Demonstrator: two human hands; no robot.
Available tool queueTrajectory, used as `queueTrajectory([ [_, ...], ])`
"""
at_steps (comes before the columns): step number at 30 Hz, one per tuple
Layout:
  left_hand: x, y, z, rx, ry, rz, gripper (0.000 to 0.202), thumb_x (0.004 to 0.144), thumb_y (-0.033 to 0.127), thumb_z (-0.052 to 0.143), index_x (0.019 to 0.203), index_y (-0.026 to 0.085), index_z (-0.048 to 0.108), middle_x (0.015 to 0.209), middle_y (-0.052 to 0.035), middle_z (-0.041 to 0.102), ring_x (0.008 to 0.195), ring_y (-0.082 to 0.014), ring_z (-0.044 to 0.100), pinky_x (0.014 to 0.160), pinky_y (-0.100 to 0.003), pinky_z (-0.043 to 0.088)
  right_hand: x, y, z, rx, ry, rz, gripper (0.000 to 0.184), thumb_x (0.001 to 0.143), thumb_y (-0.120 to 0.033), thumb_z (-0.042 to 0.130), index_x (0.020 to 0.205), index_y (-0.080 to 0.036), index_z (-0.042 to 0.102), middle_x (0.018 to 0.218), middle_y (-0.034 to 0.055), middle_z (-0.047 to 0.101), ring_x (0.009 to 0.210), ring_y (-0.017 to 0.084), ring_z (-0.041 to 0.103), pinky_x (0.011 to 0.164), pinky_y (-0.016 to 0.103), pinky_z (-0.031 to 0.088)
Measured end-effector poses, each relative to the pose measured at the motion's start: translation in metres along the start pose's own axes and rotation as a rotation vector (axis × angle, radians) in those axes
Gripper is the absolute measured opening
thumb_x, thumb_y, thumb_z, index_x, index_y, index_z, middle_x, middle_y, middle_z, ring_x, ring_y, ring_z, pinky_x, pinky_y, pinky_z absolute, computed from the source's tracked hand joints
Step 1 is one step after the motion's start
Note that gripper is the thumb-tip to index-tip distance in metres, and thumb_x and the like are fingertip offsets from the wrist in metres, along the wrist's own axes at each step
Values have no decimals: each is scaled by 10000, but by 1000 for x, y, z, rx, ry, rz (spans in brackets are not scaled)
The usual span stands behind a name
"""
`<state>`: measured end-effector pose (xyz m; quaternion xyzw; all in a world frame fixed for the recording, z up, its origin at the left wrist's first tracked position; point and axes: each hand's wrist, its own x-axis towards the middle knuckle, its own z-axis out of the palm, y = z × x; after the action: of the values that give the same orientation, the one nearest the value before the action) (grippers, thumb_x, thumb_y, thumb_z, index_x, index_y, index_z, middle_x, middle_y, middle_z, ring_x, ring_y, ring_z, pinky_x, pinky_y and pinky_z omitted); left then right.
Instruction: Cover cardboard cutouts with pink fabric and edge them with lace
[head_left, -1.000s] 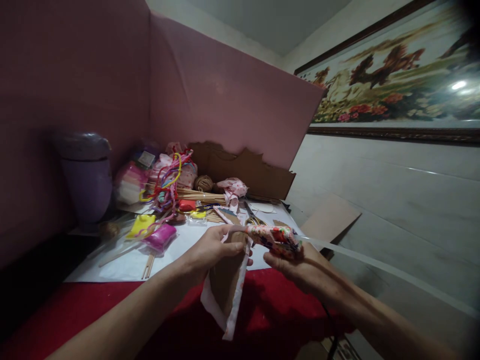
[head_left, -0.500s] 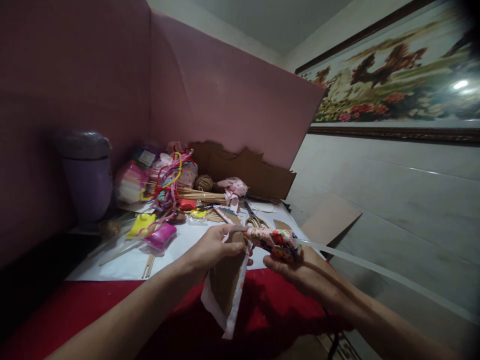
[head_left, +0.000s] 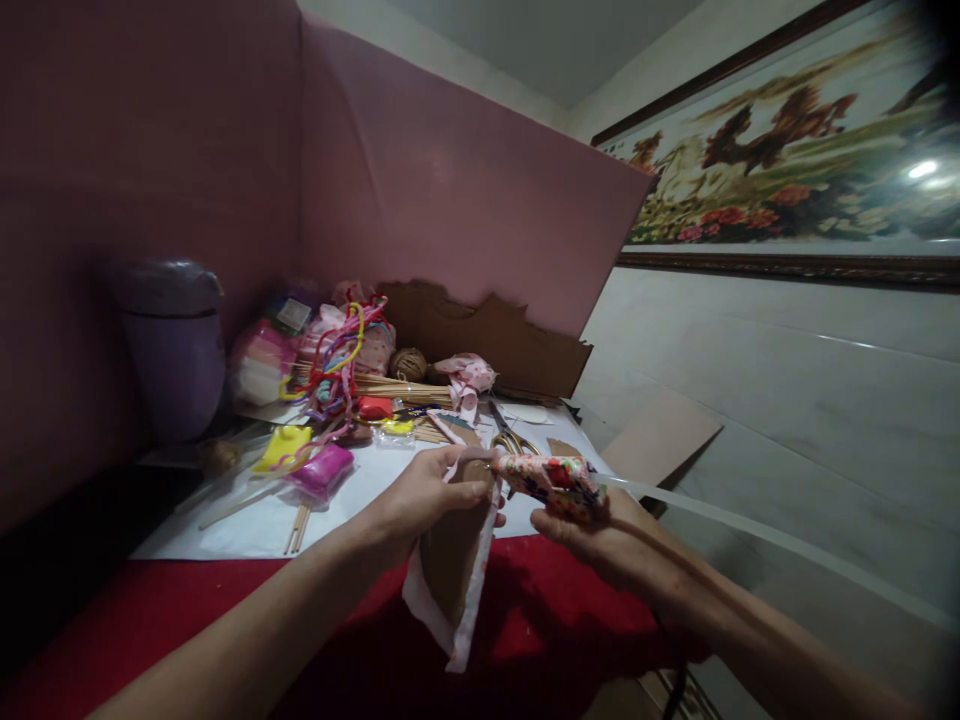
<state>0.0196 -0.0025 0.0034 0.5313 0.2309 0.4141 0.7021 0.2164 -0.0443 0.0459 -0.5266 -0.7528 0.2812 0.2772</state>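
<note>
Pinching the cloth-edged cardboard piece (head_left: 452, 565), the left hand (head_left: 435, 488) holds it over the red cloth (head_left: 574, 600); the right hand (head_left: 596, 535) grips a floral glue gun (head_left: 541, 474), its front end near the piece's top; beyond, plastic packets (head_left: 322, 473) enclose magenta and yellow contents

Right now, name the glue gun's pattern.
Floral, with red and white; the glue gun shows best in the head view.

The glue gun (head_left: 551, 476) is right of the cardboard piece (head_left: 456, 560), scissors (head_left: 511, 438) behind both.
</note>
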Motion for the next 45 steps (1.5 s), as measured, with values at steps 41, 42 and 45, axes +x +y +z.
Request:
queueTrajectory([
  [41, -2, 4, -3, -171, -3, -117, 464, 676, 192, 702, 1118, 157, 565, 838, -108, 686, 760, -224, 673, 704, -314, 495, -8, 8, -2, 281, 72, 86, 285, 745, -460, 644, 735, -200, 525, 448, -71, 382, 363, 65, 293, 337, 201, 224],
  [42, -2, 4, -3, -181, -6, -123, 482, 676, 188, 702, 1133, 153, 554, 851, -117, 687, 765, -225, 674, 710, -318, 498, -8, 9, -3, 307, 70, 99, 309, 743, -482, 638, 741, -198, 516, 437, -78, 363, 351, 60, 277, 328, 198, 216],
  [45, -3, 5, -3, -201, -8, -132, 518, 683, 160, 686, 1173, 139, 521, 862, -127, 687, 774, -227, 676, 720, -322, 503, -8, 8, -8, 374, 88, 109, 382, 747, -550, 599, 813, -183, 515, 432, -87, 350, 342, 56, 264, 319, 191, 207],
])
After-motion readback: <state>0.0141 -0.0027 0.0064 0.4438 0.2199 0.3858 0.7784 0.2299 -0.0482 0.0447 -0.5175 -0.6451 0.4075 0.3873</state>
